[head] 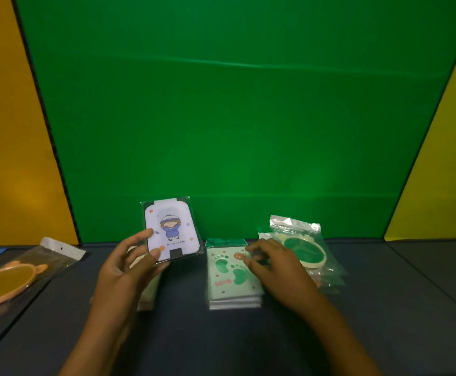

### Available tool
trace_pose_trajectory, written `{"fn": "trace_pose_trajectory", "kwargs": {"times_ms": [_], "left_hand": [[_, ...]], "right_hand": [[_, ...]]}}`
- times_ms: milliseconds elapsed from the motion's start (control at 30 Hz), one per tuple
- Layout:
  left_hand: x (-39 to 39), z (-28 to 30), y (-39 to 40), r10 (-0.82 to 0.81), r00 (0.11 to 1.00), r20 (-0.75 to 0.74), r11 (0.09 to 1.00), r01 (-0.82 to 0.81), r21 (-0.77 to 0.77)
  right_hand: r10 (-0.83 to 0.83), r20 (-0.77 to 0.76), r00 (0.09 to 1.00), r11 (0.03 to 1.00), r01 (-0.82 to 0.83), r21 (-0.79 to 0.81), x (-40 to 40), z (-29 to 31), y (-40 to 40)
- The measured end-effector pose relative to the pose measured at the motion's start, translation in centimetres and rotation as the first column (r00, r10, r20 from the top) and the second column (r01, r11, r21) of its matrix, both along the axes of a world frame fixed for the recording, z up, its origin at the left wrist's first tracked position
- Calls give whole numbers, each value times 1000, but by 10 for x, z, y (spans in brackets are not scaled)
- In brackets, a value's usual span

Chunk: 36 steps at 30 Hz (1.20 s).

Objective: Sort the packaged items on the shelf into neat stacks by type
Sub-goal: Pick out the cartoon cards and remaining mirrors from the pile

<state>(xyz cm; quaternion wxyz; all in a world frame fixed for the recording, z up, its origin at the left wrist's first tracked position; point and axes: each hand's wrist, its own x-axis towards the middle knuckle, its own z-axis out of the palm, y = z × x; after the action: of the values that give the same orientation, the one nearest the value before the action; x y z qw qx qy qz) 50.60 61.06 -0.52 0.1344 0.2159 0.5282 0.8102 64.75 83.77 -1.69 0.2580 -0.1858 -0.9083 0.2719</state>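
Packaged card with the cartoon figure [172,231] pinched, tilted up, in my left hand [129,263], likely to read its type; right hand [271,267] rests loose-fingered on the footprint stack [232,278], steadying it on the shelf [357,321].

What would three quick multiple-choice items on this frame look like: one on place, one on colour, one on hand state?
1. Where does the footprint-print stack lie?
A. Left of the orange round item
B. Between the two hands
C. Leaning upright against the backdrop

2. What colour is the back panel?
A. Green
B. Red
C. White

3. What is the left hand doing?
A. Lying flat on the shelf
B. Hanging idle, holding nothing
C. Holding the cartoon-figure packet

Answers: 1 B, the stack sits on the shelf right of the left hand, with the right hand over its right edge. 2 A, the panel is green between yellow side walls. 3 C, thumb and fingers pinch the packet's lower left corner, lifting it.
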Motion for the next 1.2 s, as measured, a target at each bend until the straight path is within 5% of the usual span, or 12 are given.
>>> {"fn": "trace_pose_trajectory", "kwargs": {"times_ms": [200, 533, 833, 1200], "left_hand": [[11, 0, 43, -130, 991, 20, 990, 129, 58], [57, 0, 118, -195, 981, -23, 981, 194, -18], [150, 9, 205, -139, 988, -70, 985, 131, -111], [243, -26, 320, -147, 965, -218, 876, 25, -482]], "right_hand": [[-119, -67, 991, 985, 127, 120, 44, 19, 51], [-372, 206, 905, 907, 307, 289, 125, 0, 139], [-280, 328, 902, 946, 202, 252, 187, 8, 222], [-231, 287, 930, 961, 172, 217, 237, -14, 295]]}}
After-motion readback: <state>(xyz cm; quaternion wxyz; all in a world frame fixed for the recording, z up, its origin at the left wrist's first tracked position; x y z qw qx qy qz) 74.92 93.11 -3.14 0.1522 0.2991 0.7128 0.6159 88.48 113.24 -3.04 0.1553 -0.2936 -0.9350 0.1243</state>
